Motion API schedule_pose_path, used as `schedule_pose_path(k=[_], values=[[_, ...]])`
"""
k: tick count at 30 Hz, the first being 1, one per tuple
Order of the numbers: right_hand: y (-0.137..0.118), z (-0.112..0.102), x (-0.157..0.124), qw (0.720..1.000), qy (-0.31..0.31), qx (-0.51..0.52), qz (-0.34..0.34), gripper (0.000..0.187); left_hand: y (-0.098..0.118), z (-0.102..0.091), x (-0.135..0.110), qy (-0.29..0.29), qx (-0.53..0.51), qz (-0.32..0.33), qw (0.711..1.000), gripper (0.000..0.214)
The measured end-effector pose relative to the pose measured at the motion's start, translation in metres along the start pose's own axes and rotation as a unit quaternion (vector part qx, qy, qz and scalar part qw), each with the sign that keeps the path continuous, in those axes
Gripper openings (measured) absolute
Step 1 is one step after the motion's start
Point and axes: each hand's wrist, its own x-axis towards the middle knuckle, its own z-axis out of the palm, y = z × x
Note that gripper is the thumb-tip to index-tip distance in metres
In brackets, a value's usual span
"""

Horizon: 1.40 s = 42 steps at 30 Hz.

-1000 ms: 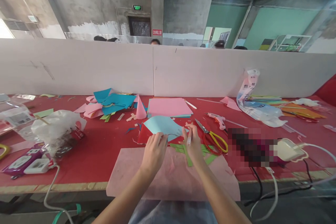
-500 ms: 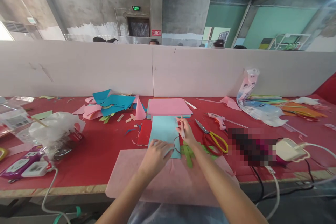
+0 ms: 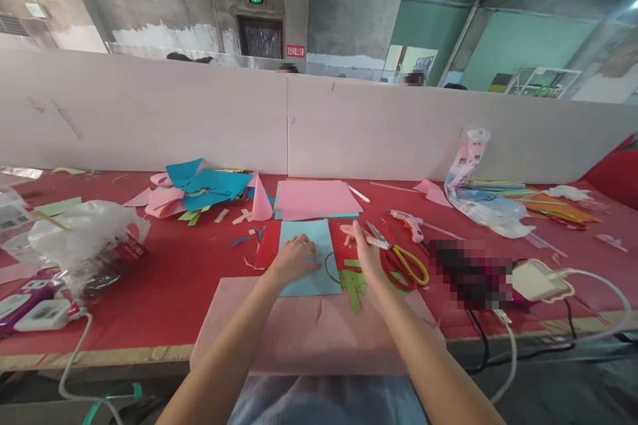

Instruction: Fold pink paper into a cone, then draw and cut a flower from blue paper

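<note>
A light blue sheet of paper (image 3: 310, 284) lies in front of me, overlapping a pink sheet (image 3: 309, 339) at the table's front edge. My left hand (image 3: 298, 257) rests on the blue sheet, fingers loosely spread, with nothing visible in it. Near the sheet's right edge runs a dark curved line (image 3: 326, 267). Just right of the sheet, my right hand (image 3: 365, 251) grips a slim white pen (image 3: 377, 242), which points to the right towards the scissors. Green paper strips (image 3: 353, 289) lie beneath and beside my right wrist.
Scissors with red and yellow handles (image 3: 409, 265) and a glue gun (image 3: 409, 224) lie on the right. Stacked pink paper (image 3: 319, 199) is behind the blue sheet. Blue scraps (image 3: 214, 187) and a pink cone (image 3: 261, 200) lie to the left. A white partition (image 3: 214, 119) stands behind.
My right hand has moved right, off the blue sheet, and the pen has swung from upright to pointing right. My left hand has slid farther up the sheet.
</note>
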Motion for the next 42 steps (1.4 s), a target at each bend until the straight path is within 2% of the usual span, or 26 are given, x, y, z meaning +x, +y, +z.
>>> schedule_pose_path(k=[3,5,7,10,13,19,23,26,33,37,42], values=[[0.008,0.001,-0.013,0.998,-0.004,0.038,0.042,0.034,-0.004,0.006,-0.001,0.038,-0.03,0.021,0.999,0.013],[0.012,0.004,-0.018,0.996,0.003,0.068,0.06,0.028,-0.008,0.009,-0.003,0.049,-0.045,0.038,0.997,0.019],[0.012,0.006,-0.02,0.996,0.006,0.072,0.056,0.027,-0.011,0.013,-0.004,0.036,-0.04,0.048,0.997,0.03],[0.006,0.006,-0.023,0.998,-0.023,0.043,0.027,0.03,-0.015,0.019,-0.003,-0.009,-0.011,0.053,0.999,0.04],[0.0,0.004,-0.027,0.999,-0.043,0.02,0.019,0.032,-0.019,0.024,0.0,-0.04,0.012,0.048,0.998,0.042],[0.004,0.002,-0.029,0.998,-0.041,-0.027,0.039,0.038,-0.022,0.029,0.001,-0.047,0.03,0.051,0.997,0.041],[0.003,0.002,-0.027,1.0,0.0,-0.001,0.019,0.037,-0.02,0.03,0.001,-0.029,0.057,0.057,0.996,0.041],[0.001,0.003,-0.026,1.0,0.007,0.021,0.018,0.034,-0.017,0.032,0.002,0.003,0.085,0.061,0.994,0.04],[0.006,0.002,-0.024,0.999,0.021,-0.018,0.024,0.032,-0.006,0.035,0.008,0.063,0.102,0.067,0.991,0.035],[0.006,0.002,-0.024,0.999,0.009,-0.03,0.017,0.036,-0.004,0.036,0.009,0.058,0.075,0.058,0.994,0.032],[0.01,0.002,-0.022,0.999,-0.018,-0.036,0.031,0.037,-0.003,0.037,0.003,0.041,0.074,0.063,0.994,0.04]])
